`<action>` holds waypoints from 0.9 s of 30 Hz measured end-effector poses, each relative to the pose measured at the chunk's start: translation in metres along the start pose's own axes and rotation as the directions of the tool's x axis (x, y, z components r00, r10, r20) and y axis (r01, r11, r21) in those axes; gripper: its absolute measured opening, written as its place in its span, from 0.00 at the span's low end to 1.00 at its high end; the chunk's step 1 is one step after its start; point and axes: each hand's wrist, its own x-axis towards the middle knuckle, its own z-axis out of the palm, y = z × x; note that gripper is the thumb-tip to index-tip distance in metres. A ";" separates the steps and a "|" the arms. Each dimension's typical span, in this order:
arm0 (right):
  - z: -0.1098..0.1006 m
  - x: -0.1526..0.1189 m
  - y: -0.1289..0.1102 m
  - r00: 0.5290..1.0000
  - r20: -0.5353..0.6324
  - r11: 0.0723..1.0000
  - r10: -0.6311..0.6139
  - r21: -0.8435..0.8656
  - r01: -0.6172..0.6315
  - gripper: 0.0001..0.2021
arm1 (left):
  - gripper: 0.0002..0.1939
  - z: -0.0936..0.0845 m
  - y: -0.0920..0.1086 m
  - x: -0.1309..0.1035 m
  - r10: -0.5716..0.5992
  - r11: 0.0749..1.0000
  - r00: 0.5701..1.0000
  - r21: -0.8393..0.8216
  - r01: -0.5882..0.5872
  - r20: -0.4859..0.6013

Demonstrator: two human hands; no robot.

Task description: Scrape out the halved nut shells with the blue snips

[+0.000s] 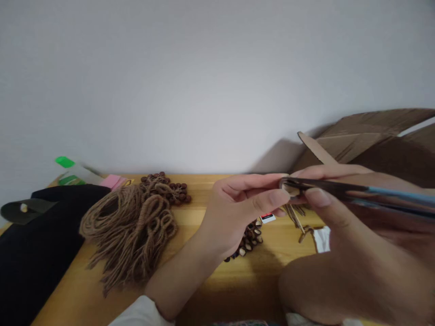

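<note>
Above a light-brown wooden table [204,276], two bare hands are meeting in front of a plain pale grey wall [190,90]. The left hand [234,203] is pinching a small, rounded, pale and dark piece [291,189] between its thumb and fingers. The right hand [353,226] is closing around a long dark metal tool with blue handles [343,188], its thumb pressing near the small piece. The tool's dark tip is touching the piece, which is sitting between the two hands, raised over the table.

Below the left hand, a cluster of dark brown and cream shell-like pieces [249,240] is lying on the wood, with a small red, black and white card [268,218] resting just beside it. Brown strands [295,215] are showing beneath the hands, and a white scrap [321,239] is lying near them.

Toward the left, a thick looped bundle of brown cord [131,231] is spreading over the table, and round dark brown beads [180,192] are lying at its far side. Black cloth [44,253] is covering the left edge, near a pink block [113,181]. An open brown cardboard box [360,140] is standing behind the right hand.
</note>
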 end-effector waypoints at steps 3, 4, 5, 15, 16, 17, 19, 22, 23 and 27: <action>0.002 -0.002 -0.003 0.999 -0.040 0.999 0.013 0.032 -0.012 0.04 | 0.08 0.000 0.000 0.000 0.005 1.000 1.000 -0.012 -0.005 0.004; 0.003 -0.004 -0.004 0.999 -0.045 0.999 0.021 0.043 -0.020 0.04 | 0.08 -0.001 0.000 0.000 0.004 1.000 1.000 -0.014 -0.003 0.003; 0.005 -0.006 -0.006 0.998 -0.060 0.998 0.027 0.050 -0.024 0.05 | 0.08 -0.001 0.000 0.000 0.004 1.000 1.000 -0.013 -0.004 0.003; 0.004 -0.003 -0.008 0.998 -0.051 0.996 0.036 -0.080 -0.040 0.01 | 0.11 -0.001 -0.004 0.000 0.150 0.988 0.989 0.036 -0.150 0.007; 0.003 -0.001 -0.007 0.999 -0.029 0.996 0.021 -0.092 -0.024 0.02 | 0.10 -0.001 -0.004 0.000 0.153 0.988 0.988 0.031 -0.154 0.010; 0.001 0.001 -0.006 1.000 -0.016 0.996 -0.001 -0.091 -0.001 0.02 | 0.10 -0.001 -0.004 0.000 0.155 0.987 0.988 0.030 -0.156 0.009; 0.000 0.003 -0.003 0.999 0.000 0.996 -0.047 -0.078 0.047 0.04 | 0.10 -0.001 -0.005 0.000 0.154 0.987 0.988 0.037 -0.154 0.008; -0.001 0.002 0.000 0.997 0.026 0.995 -0.069 -0.076 0.071 0.04 | 0.10 -0.002 -0.006 0.000 0.153 0.987 0.988 0.043 -0.154 0.023; 0.000 0.001 0.001 0.997 0.015 0.994 -0.071 -0.085 0.072 0.04 | 0.11 -0.002 -0.006 -0.001 0.159 0.986 0.987 0.042 -0.160 0.028; 0.008 -0.008 -0.004 0.989 -0.124 0.993 -0.077 -0.100 0.065 0.05 | 0.10 -0.001 -0.007 -0.002 0.176 0.982 0.984 0.061 -0.176 0.009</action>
